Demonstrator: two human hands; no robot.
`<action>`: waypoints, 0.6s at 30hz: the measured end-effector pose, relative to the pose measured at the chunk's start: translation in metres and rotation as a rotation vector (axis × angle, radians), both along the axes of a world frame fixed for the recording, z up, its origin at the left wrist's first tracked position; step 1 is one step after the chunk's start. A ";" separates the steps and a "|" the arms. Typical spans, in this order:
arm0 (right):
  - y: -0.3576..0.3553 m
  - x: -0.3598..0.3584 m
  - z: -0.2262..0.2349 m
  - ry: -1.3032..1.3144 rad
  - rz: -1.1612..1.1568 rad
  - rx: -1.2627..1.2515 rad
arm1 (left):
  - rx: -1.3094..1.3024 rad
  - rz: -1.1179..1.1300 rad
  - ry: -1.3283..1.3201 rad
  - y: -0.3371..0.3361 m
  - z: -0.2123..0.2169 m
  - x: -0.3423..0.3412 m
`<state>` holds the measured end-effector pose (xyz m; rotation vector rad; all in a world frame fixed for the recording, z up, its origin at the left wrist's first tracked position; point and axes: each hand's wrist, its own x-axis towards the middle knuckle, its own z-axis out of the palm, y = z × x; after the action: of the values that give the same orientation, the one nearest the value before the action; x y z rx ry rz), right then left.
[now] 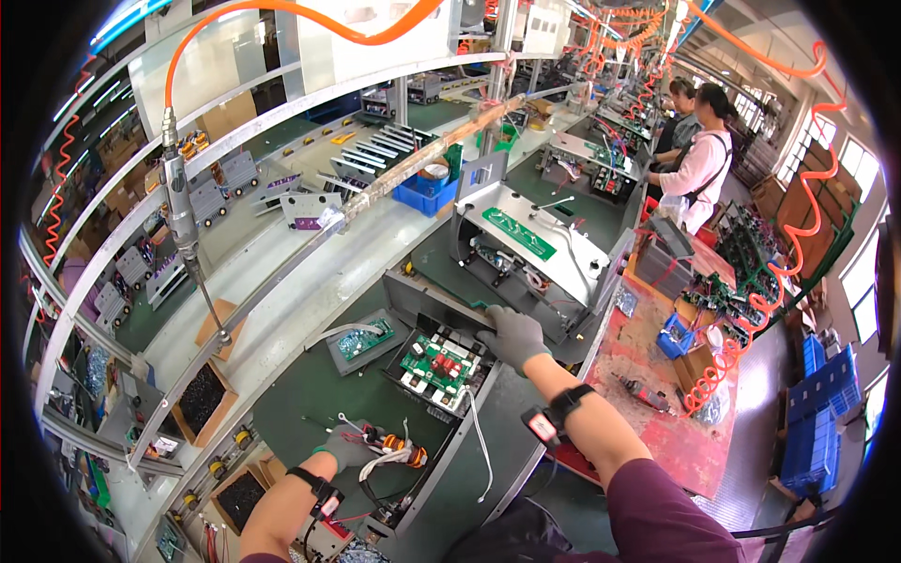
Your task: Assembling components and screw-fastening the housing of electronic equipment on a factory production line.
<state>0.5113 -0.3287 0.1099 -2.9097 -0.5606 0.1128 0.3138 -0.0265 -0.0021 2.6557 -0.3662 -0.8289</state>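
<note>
In front of me an open grey metal case [427, 298] lies slanted on the bench. Inside it sits a green circuit board [437, 367] with red parts and pale blocks. My right hand [516, 338], in a grey glove, is closed over the case's far right edge. My left hand [349, 448], gloved too, is low at the near left end of the case, fingers curled beside copper-wound coils [409, 452] and a bundle of white wires [380, 462]. What its fingertips hold is hidden. A white cable [479, 441] hangs over the case's near side.
A small board in a grey tray [361, 342] lies left of the case. Beyond stands another open case [535, 239]. A power screwdriver [178, 202] hangs at left above a box of screws [200, 402]. At right is a red worktable [610, 375]; two people [699, 155] stand farther off.
</note>
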 end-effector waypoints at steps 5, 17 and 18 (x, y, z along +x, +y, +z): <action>-0.091 -0.060 -0.036 -0.184 -0.016 0.496 | -0.099 0.791 -0.370 0.034 -0.021 -0.097; -0.355 -0.048 -0.123 0.285 -0.472 -0.375 | -0.224 1.544 -0.062 -0.129 -0.056 -0.262; -0.362 -0.041 -0.129 0.283 -0.469 -0.374 | -0.197 1.549 -0.050 -0.142 -0.049 -0.257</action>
<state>0.4704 -0.6903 -0.0188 -3.1999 0.2172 0.6087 0.0566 -0.1686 -0.0512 1.8813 1.3406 -0.1469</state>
